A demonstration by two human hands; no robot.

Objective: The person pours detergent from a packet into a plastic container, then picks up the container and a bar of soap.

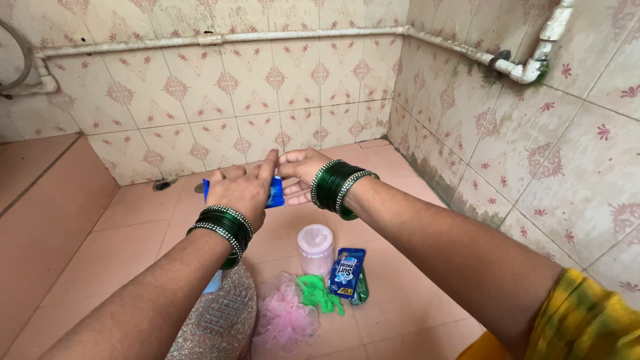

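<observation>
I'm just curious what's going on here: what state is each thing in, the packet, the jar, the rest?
Blue sachet: held by both hands, whether torn cannot be told.
Left hand: gripping the sachet.
Right hand: pinching the sachet's end.
Jar: upright on the floor, lid on.
Detergent packet: lying flat.
Pink scrubber: lying on the floor.
Green scrubber: lying beside it.

Single head view, looking down and forward, close over tiled floor (120, 247) corner.
</observation>
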